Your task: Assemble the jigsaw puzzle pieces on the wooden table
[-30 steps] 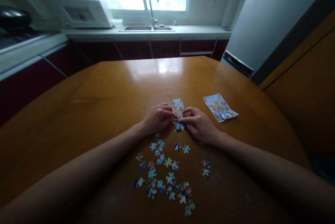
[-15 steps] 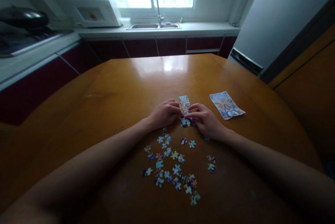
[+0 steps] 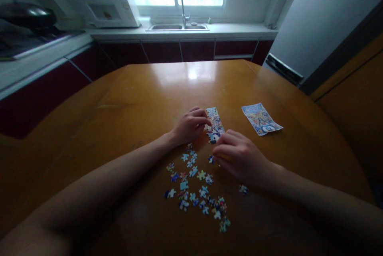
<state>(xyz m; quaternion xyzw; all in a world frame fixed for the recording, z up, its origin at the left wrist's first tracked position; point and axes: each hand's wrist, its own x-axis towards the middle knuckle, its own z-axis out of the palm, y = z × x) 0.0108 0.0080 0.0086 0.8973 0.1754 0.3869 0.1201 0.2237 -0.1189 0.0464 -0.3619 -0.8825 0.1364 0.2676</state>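
Observation:
A partly assembled jigsaw puzzle (image 3: 216,122) lies as a narrow strip on the table. My left hand (image 3: 193,125) rests at its left edge, fingers loosely bent and apart, with the index fingertip on the strip. My right hand (image 3: 239,154) is just below the strip's lower right end, over the table. Its fingers are curled together and a little blurred; whether a piece is between them is hidden. Right by its fingertips lies a dark blue and white puzzle piece (image 3: 211,159). Several loose puzzle pieces (image 3: 184,185) are scattered nearer to me.
A creased picture sheet (image 3: 261,119) lies on the wooden table (image 3: 143,100), right of the puzzle. One small cluster of pieces (image 3: 243,190) sits below my right hand. Behind the table are a counter with a sink (image 3: 166,27), a microwave (image 3: 110,10) and a fridge (image 3: 323,20).
My right hand has left the puzzle strip and moved down and toward me, over loose pieces. My left hand stays at the strip's left edge. The view has shifted slightly.

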